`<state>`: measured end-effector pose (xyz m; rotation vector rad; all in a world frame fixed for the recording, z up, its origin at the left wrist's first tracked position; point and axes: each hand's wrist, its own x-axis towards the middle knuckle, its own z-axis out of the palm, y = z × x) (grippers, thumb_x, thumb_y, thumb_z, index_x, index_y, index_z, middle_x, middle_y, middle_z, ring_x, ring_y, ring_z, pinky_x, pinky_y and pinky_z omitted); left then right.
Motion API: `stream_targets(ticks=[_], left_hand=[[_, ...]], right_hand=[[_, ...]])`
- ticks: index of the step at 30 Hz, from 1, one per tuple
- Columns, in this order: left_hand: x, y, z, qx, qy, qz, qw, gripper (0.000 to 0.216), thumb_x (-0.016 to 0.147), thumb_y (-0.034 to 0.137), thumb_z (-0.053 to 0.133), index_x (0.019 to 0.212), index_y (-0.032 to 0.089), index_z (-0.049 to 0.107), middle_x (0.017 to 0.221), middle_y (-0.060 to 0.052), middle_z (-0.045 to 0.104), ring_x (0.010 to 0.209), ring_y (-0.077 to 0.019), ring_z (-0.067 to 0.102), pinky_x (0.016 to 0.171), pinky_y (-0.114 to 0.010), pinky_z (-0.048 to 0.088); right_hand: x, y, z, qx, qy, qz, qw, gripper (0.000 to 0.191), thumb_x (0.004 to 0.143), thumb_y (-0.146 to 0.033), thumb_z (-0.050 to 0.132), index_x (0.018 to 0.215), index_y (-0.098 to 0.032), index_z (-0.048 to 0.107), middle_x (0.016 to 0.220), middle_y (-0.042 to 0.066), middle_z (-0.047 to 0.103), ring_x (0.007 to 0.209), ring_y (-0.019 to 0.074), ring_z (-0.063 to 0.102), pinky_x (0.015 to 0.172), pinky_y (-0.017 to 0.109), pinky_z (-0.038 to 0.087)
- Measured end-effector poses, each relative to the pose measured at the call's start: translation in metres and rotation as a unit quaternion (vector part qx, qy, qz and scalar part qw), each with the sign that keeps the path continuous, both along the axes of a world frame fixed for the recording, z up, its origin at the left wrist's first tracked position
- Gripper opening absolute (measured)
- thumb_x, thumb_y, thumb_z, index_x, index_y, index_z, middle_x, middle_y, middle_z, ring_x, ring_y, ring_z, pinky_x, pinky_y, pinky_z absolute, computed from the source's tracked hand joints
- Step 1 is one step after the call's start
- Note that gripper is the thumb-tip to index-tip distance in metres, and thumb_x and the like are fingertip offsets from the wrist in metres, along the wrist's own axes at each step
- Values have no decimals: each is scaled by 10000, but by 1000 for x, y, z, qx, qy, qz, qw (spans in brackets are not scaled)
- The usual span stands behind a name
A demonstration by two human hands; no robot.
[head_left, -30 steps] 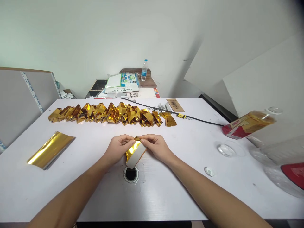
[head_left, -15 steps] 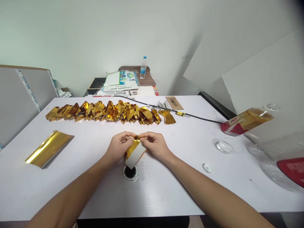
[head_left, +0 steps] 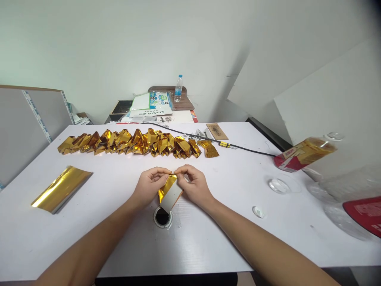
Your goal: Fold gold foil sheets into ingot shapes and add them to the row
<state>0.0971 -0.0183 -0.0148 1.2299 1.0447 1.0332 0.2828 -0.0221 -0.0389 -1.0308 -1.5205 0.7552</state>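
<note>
My left hand (head_left: 151,184) and my right hand (head_left: 195,184) meet over the middle of the white table, both closed on a sheet of gold foil paper (head_left: 172,195). Fingers and thumbs pinch its far end, partly hiding the fold there. The paper's near part shows a gold strip on the left and a pale grey face on the right. Beneath its near corner is a round black hole with a white rim (head_left: 162,218). Behind my hands lies a long row of folded gold paper pieces (head_left: 137,143). A stack of flat gold sheets (head_left: 63,188) rests at the left.
A black cable (head_left: 250,150) crosses the table's back right, by a brown card (head_left: 217,131). At the right lie a tilted plastic bottle (head_left: 306,153), a clear ring-shaped piece (head_left: 279,185) and a small white cap (head_left: 258,211). A water bottle (head_left: 178,89) stands beyond the table.
My right thumb has shifted slightly at the paper's pinched end, and the dark folded tip there shows less. The whole view has tilted a little; both hands keep hold.
</note>
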Motion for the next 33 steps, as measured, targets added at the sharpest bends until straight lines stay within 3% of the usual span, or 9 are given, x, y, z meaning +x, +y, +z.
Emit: stream_targets(ticks=[3, 9, 14, 17, 20, 25, 29, 33], left_hand=[[-3, 1, 2, -12, -6, -14, 1000, 310, 714, 408, 854, 905, 170, 799, 901, -69, 805, 823, -198, 720, 763, -298, 571], [-5, 1, 4, -63, -23, -37, 997, 338, 710, 440, 865, 890, 166, 779, 729, -27, 729, 642, -144, 616, 619, -259, 480], [-9, 4, 3, -72, -28, -55, 995, 434, 688, 508, 920, 875, 147, 767, 811, -50, 751, 685, -135, 612, 659, -259, 473], [-11, 5, 3, -83, -13, -86, 993, 503, 683, 529, 927, 979, 144, 793, 804, -51, 749, 648, -123, 586, 617, -251, 442], [-11, 5, 5, -85, -1, -109, 990, 493, 690, 532, 925, 963, 139, 808, 753, -46, 734, 617, -115, 569, 585, -245, 422], [-10, 2, 3, -97, -7, -84, 992, 478, 639, 490, 969, 918, 142, 797, 775, -57, 760, 629, -132, 622, 613, -265, 491], [-11, 2, -2, -93, -6, -89, 992, 461, 666, 470, 961, 948, 148, 790, 861, -81, 796, 738, -180, 707, 699, -304, 564], [-12, 3, -2, -65, 20, -73, 995, 469, 642, 454, 971, 946, 151, 780, 891, -79, 795, 811, -199, 737, 767, -321, 589]], right_hand=[[6, 1, 3, 47, -26, 48, 997, 164, 898, -220, 596, 911, -243, 758, 851, 34, 728, 798, 192, 671, 778, 346, 546], [14, 2, 6, 81, -62, 91, 991, 215, 921, -185, 575, 944, -265, 774, 900, 42, 743, 835, 197, 679, 800, 364, 560], [16, 2, 7, 112, -78, 89, 987, 248, 916, -188, 560, 940, -278, 790, 887, 44, 750, 818, 196, 682, 770, 367, 569], [16, 2, 7, 132, -86, 82, 984, 253, 923, -186, 554, 929, -283, 787, 892, 48, 758, 820, 198, 689, 765, 373, 573], [16, 2, 6, 151, -89, 94, 980, 250, 922, -169, 551, 931, -280, 775, 877, 48, 758, 815, 203, 685, 778, 387, 572], [19, 3, 5, 98, -88, 123, 984, 180, 958, -264, 586, 961, -268, 766, 916, 61, 753, 863, 224, 678, 826, 407, 562], [22, 5, 4, -11, -79, 151, 985, 288, 1031, -438, 555, 1059, -235, 757, 967, 64, 748, 892, 222, 679, 824, 374, 541], [20, 7, 5, -66, -119, 172, 976, 378, 1019, -531, 579, 905, -214, 752, 884, 51, 749, 830, 207, 664, 771, 336, 498]])
